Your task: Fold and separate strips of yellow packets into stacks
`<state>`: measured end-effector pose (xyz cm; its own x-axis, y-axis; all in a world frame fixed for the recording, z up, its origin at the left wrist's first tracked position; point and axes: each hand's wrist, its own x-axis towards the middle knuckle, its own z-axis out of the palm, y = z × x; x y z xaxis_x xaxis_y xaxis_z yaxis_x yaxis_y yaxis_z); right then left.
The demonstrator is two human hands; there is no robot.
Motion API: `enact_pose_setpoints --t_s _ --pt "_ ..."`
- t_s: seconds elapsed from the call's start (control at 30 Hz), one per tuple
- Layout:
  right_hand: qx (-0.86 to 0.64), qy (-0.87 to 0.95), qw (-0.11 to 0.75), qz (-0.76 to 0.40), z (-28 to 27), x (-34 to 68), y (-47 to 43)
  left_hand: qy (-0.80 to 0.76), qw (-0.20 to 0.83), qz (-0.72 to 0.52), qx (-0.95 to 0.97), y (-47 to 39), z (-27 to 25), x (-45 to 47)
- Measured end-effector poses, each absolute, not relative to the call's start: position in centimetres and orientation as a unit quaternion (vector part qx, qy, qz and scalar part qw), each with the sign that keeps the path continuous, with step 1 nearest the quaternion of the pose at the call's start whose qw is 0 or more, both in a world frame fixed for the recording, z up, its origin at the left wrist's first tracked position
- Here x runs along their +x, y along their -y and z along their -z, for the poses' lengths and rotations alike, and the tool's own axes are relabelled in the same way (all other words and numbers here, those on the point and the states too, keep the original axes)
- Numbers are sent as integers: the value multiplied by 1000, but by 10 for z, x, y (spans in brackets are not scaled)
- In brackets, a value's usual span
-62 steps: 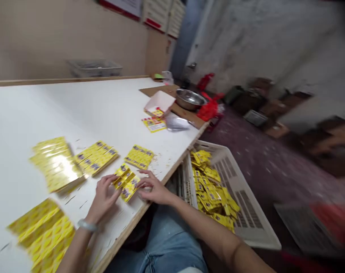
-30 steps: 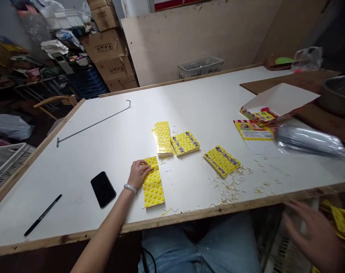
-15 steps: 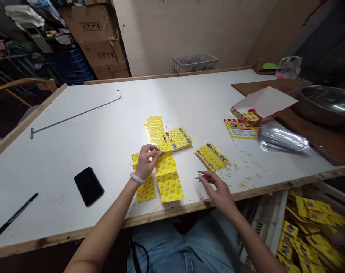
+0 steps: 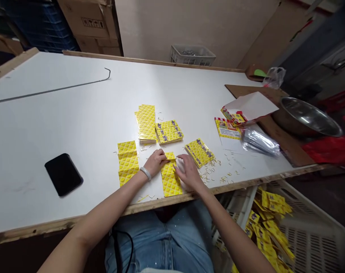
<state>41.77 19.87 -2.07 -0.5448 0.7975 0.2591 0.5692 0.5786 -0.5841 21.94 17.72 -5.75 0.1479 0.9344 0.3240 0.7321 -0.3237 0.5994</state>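
Observation:
A yellow patterned card strip (image 4: pixel 171 182) lies before me near the table's front edge, its far end raised at a crease. My left hand (image 4: pixel 155 163), with a pale bangle at the wrist, is closed, pinching the strip by that crease. My right hand (image 4: pixel 188 173) is at the strip's right edge, thumb and fingers apart. Left of my left hand lies another creased yellow strip (image 4: pixel 128 161). Beyond my hands are a pile of yellow strips (image 4: pixel 146 123) and a stack of printed yellow cards (image 4: pixel 169 131). A second printed stack (image 4: pixel 199 152) sits beyond my right hand.
A black phone (image 4: pixel 63 174) and a long metal rod (image 4: pixel 55 90) lie to the left. Rightward are an opened printed box (image 4: pixel 248 108), clear plastic sleeves (image 4: pixel 260 143) and a steel bowl (image 4: pixel 309 115). Thin scraps (image 4: pixel 209 170) litter the table. A crate (image 4: pixel 311 235) below holds yellow packets.
My right hand has moved left to the strip's edge. My left hand still pinches the strip, which is now apart from the far pile. The view has shifted.

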Motion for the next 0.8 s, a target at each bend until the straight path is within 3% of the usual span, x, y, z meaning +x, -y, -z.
enact_pose_setpoints --t_s 0.33,0.8 --pt "-345 877 209 -260 37 398 -226 -583 108 -291 751 -174 57 228" --pt "-519 744 196 -373 36 370 -238 -616 61 -239 748 -172 52 230"
